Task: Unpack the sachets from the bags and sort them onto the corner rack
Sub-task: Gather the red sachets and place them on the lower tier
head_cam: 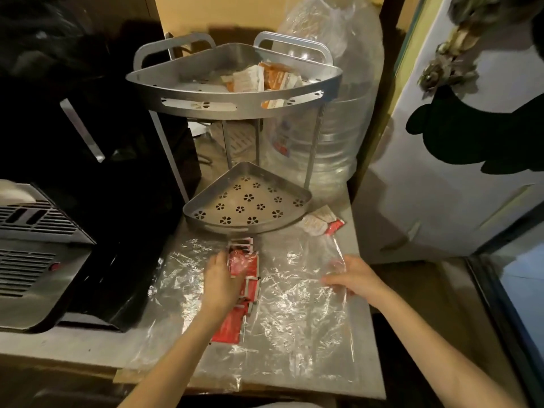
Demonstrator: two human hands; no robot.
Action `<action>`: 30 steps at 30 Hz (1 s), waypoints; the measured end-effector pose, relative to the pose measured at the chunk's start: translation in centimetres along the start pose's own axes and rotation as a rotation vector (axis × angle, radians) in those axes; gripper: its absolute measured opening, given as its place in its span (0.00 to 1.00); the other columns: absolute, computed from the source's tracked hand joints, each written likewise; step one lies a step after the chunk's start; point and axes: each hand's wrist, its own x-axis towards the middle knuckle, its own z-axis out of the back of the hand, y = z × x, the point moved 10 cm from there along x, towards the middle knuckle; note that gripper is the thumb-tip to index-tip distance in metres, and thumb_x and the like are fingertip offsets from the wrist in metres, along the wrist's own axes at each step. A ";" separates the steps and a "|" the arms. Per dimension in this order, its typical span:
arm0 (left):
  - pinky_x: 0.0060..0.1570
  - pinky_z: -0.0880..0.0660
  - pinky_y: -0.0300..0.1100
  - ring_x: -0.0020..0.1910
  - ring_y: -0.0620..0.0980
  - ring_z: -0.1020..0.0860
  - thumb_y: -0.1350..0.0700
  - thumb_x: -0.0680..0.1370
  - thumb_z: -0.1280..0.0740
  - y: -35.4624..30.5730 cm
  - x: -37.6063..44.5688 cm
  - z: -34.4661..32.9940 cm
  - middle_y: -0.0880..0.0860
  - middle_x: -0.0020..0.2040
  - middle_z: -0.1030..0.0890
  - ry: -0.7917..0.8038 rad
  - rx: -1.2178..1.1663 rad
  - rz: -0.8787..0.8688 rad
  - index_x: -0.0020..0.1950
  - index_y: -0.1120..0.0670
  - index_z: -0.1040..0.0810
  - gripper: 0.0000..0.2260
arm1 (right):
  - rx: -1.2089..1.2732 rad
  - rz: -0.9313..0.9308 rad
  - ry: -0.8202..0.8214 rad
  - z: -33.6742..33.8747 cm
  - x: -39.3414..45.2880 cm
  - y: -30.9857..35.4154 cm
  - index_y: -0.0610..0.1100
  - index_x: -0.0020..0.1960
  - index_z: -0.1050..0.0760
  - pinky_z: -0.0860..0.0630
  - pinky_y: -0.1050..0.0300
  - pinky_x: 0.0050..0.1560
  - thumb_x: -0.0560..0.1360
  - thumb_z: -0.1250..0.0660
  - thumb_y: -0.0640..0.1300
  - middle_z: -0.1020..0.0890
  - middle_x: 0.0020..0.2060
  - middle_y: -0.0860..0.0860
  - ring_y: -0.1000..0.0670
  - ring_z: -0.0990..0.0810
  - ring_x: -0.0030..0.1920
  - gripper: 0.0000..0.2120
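A two-tier metal corner rack (235, 108) stands at the back of the counter. Its top shelf holds orange and white sachets (265, 79); its lower shelf (247, 201) is bare. A clear plastic bag (294, 307) lies flat in front of the rack. Several red sachets (245, 278) lie in a loose pile near its left side. My left hand (220, 284) rests on the red pile, fingers curled over some of them. My right hand (350, 276) pinches the bag's right edge. A few white and red sachets (322, 223) lie right of the lower shelf.
A black and steel appliance (44, 254) fills the left of the counter. A large clear water jug (332, 119) stands behind the rack on the right. A white door (456, 172) is at the right. The counter's front edge (265, 387) is close to me.
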 end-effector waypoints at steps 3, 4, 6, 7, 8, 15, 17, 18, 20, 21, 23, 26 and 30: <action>0.72 0.48 0.52 0.74 0.56 0.45 0.53 0.74 0.33 -1.6 0.3 -0.1 0.55 0.74 0.39 -0.025 0.251 -0.136 0.73 0.55 0.41 0.30 | -0.071 0.039 -0.075 1.2 0.5 0.8 0.40 0.63 0.32 0.25 0.57 0.45 0.63 0.23 0.44 0.23 0.55 0.47 0.49 0.22 0.51 0.33; 0.73 0.51 0.53 0.75 0.56 0.47 0.51 0.75 0.36 -2.7 0.3 -0.3 0.55 0.75 0.42 -0.031 0.306 -0.216 0.73 0.54 0.40 0.28 | -0.113 0.058 -0.122 1.8 0.7 1.4 0.40 0.66 0.35 0.27 0.57 0.47 0.64 0.23 0.44 0.25 0.56 0.47 0.49 0.24 0.52 0.34; 0.72 0.54 0.51 0.76 0.53 0.51 0.45 0.77 0.44 -5.2 0.0 -1.1 0.52 0.76 0.45 -0.021 0.354 -0.364 0.73 0.51 0.40 0.25 | -0.223 0.168 -0.240 2.9 0.8 3.7 0.40 0.63 0.33 0.28 0.52 0.50 0.67 0.26 0.44 0.25 0.55 0.45 0.45 0.25 0.54 0.29; 0.71 0.57 0.49 0.76 0.50 0.54 0.42 0.77 0.51 -6.4 -0.1 -1.8 0.50 0.76 0.47 0.008 0.362 -0.421 0.74 0.50 0.42 0.26 | -0.306 0.258 -0.299 3.1 0.7 5.3 0.40 0.61 0.30 0.29 0.52 0.51 0.69 0.28 0.44 0.25 0.54 0.45 0.45 0.26 0.55 0.23; 0.70 0.60 0.46 0.75 0.48 0.58 0.41 0.76 0.57 -7.3 -0.2 -2.8 0.48 0.76 0.51 0.052 0.364 -0.468 0.74 0.49 0.46 0.28 | -0.393 0.353 -0.341 3.0 0.5 6.9 0.41 0.59 0.28 0.30 0.54 0.51 0.70 0.30 0.43 0.24 0.54 0.46 0.46 0.27 0.56 0.19; 0.70 0.69 0.44 0.73 0.46 0.65 0.38 0.73 0.71 -8.8 0.2 -9.7 0.49 0.75 0.62 0.250 0.403 -0.505 0.72 0.50 0.64 0.30 | -0.742 0.575 -0.217 -2.4 2.9 10.3 0.46 0.69 0.34 0.43 0.55 0.71 0.77 0.39 0.44 0.30 0.69 0.50 0.50 0.37 0.70 0.21; 0.70 0.69 0.44 0.73 0.46 0.65 0.38 0.69 0.76 -8.2 0.4 -10.7 0.49 0.74 0.62 0.262 0.446 -0.487 0.71 0.50 0.65 0.33 | -0.851 0.565 -0.209 -3.2 3.6 10.1 0.44 0.71 0.37 0.43 0.54 0.71 0.77 0.41 0.46 0.30 0.69 0.48 0.48 0.36 0.70 0.23; 0.70 0.69 0.44 0.73 0.46 0.65 0.38 0.69 0.77 -7.8 0.4 -11.0 0.49 0.74 0.62 0.270 0.461 -0.475 0.71 0.50 0.65 0.33 | -0.905 0.569 -0.217 -3.5 3.7 10.0 0.44 0.70 0.36 0.43 0.53 0.70 0.78 0.41 0.46 0.29 0.68 0.47 0.48 0.35 0.69 0.22; 0.70 0.69 0.44 0.73 0.46 0.65 0.40 0.72 0.73 -7.5 0.3 -11.4 0.49 0.74 0.63 0.287 0.481 -0.461 0.73 0.51 0.64 0.31 | -0.919 0.581 -0.239 -3.6 3.7 9.9 0.45 0.67 0.32 0.41 0.53 0.68 0.77 0.41 0.46 0.26 0.64 0.48 0.47 0.31 0.66 0.19; 0.70 0.69 0.44 0.73 0.46 0.65 0.41 0.74 0.71 -7.5 0.3 -11.5 0.49 0.74 0.64 0.291 0.494 -0.461 0.73 0.52 0.64 0.29 | -0.869 0.584 -0.252 -3.5 3.7 9.9 0.45 0.65 0.29 0.40 0.53 0.67 0.77 0.40 0.45 0.25 0.62 0.48 0.47 0.31 0.64 0.17; 0.70 0.69 0.45 0.73 0.47 0.66 0.43 0.77 0.67 -7.4 0.1 -11.6 0.49 0.73 0.65 0.291 0.510 -0.464 0.73 0.53 0.64 0.27 | -0.732 0.573 -0.291 -2.8 3.8 9.6 0.44 0.62 0.25 0.35 0.53 0.65 0.75 0.37 0.42 0.24 0.59 0.47 0.47 0.29 0.61 0.15; 0.69 0.69 0.45 0.73 0.48 0.66 0.44 0.78 0.66 -7.4 -0.1 -11.7 0.50 0.73 0.66 0.289 0.518 -0.474 0.73 0.53 0.66 0.26 | -0.636 0.556 -0.306 -2.5 3.9 9.4 0.41 0.57 0.23 0.31 0.52 0.61 0.74 0.36 0.37 0.21 0.54 0.46 0.46 0.27 0.57 0.12; 0.69 0.70 0.43 0.72 0.48 0.67 0.44 0.77 0.66 -7.3 0.0 -11.8 0.50 0.73 0.67 0.298 0.497 -0.472 0.72 0.53 0.67 0.26 | -0.597 0.539 -0.279 -2.2 4.1 9.3 0.42 0.54 0.20 0.29 0.53 0.56 0.75 0.37 0.35 0.20 0.52 0.45 0.45 0.25 0.55 0.10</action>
